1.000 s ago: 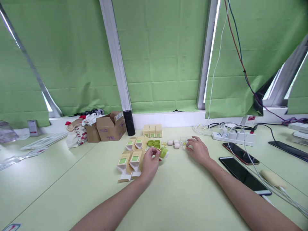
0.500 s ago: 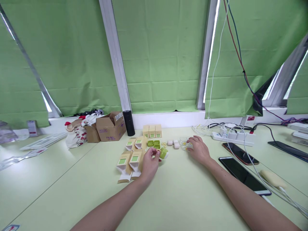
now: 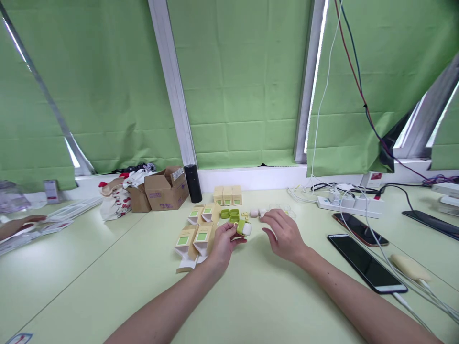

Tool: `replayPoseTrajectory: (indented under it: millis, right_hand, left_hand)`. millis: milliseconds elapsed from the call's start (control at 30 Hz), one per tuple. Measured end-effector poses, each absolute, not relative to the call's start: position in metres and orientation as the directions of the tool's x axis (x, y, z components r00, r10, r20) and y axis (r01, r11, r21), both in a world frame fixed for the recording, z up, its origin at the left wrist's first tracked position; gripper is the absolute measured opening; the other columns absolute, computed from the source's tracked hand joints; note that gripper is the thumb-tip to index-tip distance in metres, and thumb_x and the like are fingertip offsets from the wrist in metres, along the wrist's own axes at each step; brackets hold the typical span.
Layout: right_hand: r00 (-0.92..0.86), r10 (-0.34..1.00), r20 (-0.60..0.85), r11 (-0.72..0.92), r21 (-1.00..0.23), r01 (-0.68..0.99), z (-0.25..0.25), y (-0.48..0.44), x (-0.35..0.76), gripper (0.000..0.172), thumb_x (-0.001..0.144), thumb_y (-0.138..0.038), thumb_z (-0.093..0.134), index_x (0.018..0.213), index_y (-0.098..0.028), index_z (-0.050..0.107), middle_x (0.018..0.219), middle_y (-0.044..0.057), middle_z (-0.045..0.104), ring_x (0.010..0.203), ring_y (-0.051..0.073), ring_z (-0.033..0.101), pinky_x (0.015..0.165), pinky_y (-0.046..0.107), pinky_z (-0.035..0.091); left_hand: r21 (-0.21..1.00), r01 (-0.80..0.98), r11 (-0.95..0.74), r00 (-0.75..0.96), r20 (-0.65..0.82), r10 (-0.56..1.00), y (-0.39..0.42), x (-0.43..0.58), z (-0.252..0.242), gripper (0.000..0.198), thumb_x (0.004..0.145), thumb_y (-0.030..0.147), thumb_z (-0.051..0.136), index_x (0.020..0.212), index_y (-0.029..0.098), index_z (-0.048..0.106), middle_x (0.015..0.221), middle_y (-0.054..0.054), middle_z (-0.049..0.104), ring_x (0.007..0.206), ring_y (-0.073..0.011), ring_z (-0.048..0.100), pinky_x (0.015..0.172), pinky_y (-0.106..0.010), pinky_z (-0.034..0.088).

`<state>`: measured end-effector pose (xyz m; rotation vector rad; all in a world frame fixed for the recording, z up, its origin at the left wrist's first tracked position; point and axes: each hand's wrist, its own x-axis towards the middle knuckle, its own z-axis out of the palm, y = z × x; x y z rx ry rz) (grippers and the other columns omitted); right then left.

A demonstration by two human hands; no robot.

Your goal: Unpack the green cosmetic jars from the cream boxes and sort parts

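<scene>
Your left hand (image 3: 223,244) pinches a small green case (image 3: 240,227) between thumb and fingers, just above the middle of the tabletop (image 3: 265,296); the case has a smooth, rounded-corner shell, and a glossy white block (image 3: 247,229) juts from its right side. Your right hand (image 3: 285,234) is to the right of it, the two apart; its fingers are loosely bent and its thumb stands away from them, with a bare gap between; its fingertips lie over the nearest of the small, pale, rounded blocks (image 3: 254,212), and you cannot tell whether they touch.

Beyond your right hand are clear, thin-walled containers (image 3: 289,211), partly hidden by it; beyond your left hand sit shallow green shells (image 3: 229,214) with rounded corners, and beside them, to the right, tiny flat yellow pieces (image 3: 245,215).

To the left of your left hand, four cream cardboard boxes (image 3: 203,236) with green square labels lie with folded flaps open on their near side; farther back, three matching upright boxes (image 3: 227,195) stand in a row; to their left are a smooth black cylinder (image 3: 193,184) and a creased brown carton (image 3: 167,188); at the far left, another person's hand (image 3: 22,225) is above flat plastic packaging (image 3: 45,229).
</scene>
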<state>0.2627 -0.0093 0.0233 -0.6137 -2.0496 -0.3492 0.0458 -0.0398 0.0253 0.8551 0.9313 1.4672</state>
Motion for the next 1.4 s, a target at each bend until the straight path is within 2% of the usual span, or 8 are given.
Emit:
replayPoseTrajectory:
  millis: [233,567,667,800,900,1000,1200,1400]
  right_hand:
    - [-0.513,0.251,0.821,0.86,0.054,0.507,0.022,-0.036,0.237,0.043,0.094,-0.008,0.051,0.133,-0.024,0.054,0.116,0.013,0.064,0.107,0.028,0.06,0.081,0.042,0.055]
    - [-0.489,0.303,0.818,0.845,0.007,0.535,0.018,-0.029,0.24,0.044,0.094,-0.008,0.048,0.133,-0.026,0.058,0.122,0.014,0.066,0.112,0.029,0.063,0.078,0.04,0.059]
    - [-0.448,0.346,0.825,0.865,-0.095,0.493,0.014,-0.028,0.24,0.042,0.097,-0.013,0.051,0.136,-0.027,0.058,0.126,0.014,0.066,0.115,0.028,0.065,0.085,0.042,0.061]
    - [-0.343,0.504,0.792,0.853,-0.396,0.339,0.011,-0.027,0.238,0.039,0.098,-0.022,0.058,0.136,-0.028,0.059,0.134,0.012,0.065,0.122,0.028,0.063,0.093,0.046,0.062]
    - [-0.271,0.679,0.682,0.73,-0.666,0.153,0.012,-0.026,0.236,0.034,0.095,-0.031,0.064,0.129,-0.028,0.064,0.13,0.01,0.068,0.117,0.027,0.067,0.091,0.044,0.064]
    - [-0.241,0.814,0.529,0.54,-0.841,-0.019,0.014,-0.024,0.233,0.032,0.09,-0.039,0.071,0.119,-0.025,0.069,0.118,0.007,0.073,0.106,0.024,0.07,0.092,0.044,0.063]
    - [-0.292,0.886,0.36,0.267,-0.911,-0.314,0.012,-0.018,0.228,0.041,0.077,-0.05,0.084,0.104,-0.021,0.072,0.101,0.005,0.076,0.092,0.024,0.072,0.08,0.045,0.065]
    - [-0.347,0.901,0.26,0.133,-0.928,-0.349,0.016,-0.023,0.228,0.048,0.071,-0.054,0.088,0.103,-0.021,0.073,0.102,0.006,0.076,0.094,0.025,0.072,0.085,0.049,0.065]
  left_hand:
    - [0.878,-0.479,0.015,-0.018,-0.026,0.999,-0.04,0.047,0.024,0.014,0.067,0.018,0.075,0.078,0.014,0.068,0.075,-0.005,0.071,0.066,-0.0165,0.066,0.063,-0.033,0.061]
    - [0.908,-0.407,0.095,0.088,-0.065,0.994,-0.049,0.052,0.028,0.015,0.068,0.022,0.073,0.079,0.016,0.066,0.07,-0.004,0.067,0.061,-0.0164,0.064,0.057,-0.031,0.058]
    - [0.913,-0.399,0.079,0.114,-0.036,0.993,-0.05,0.051,0.029,0.021,0.072,0.031,0.075,0.083,0.016,0.065,0.072,-0.004,0.067,0.059,-0.0165,0.063,0.054,-0.031,0.057]
    - [0.934,-0.353,0.053,0.124,-0.01,0.992,-0.05,0.051,0.029,0.033,0.078,0.046,0.074,0.085,0.016,0.064,0.072,-0.006,0.068,0.059,-0.0172,0.063,0.047,-0.028,0.052]
    - [0.954,-0.297,0.035,0.097,-0.006,0.995,-0.047,0.05,0.028,0.039,0.079,0.053,0.072,0.081,0.016,0.062,0.07,-0.007,0.068,0.057,-0.0169,0.062,0.044,-0.025,0.048]
    - [0.963,-0.269,-0.008,0.046,0.021,0.999,-0.044,0.047,0.025,0.039,0.079,0.054,0.072,0.078,0.017,0.06,0.071,-0.007,0.069,0.057,-0.0164,0.063,0.045,-0.025,0.047]
    - [0.964,-0.248,-0.095,-0.042,0.087,0.995,-0.041,0.044,0.025,0.036,0.077,0.051,0.074,0.078,0.018,0.059,0.075,-0.007,0.07,0.062,-0.0162,0.064,0.049,-0.025,0.049]
    - [0.966,-0.218,-0.138,-0.084,0.122,0.989,-0.042,0.045,0.026,0.038,0.075,0.051,0.076,0.078,0.018,0.057,0.073,-0.004,0.065,0.063,-0.0161,0.063,0.049,-0.026,0.05]
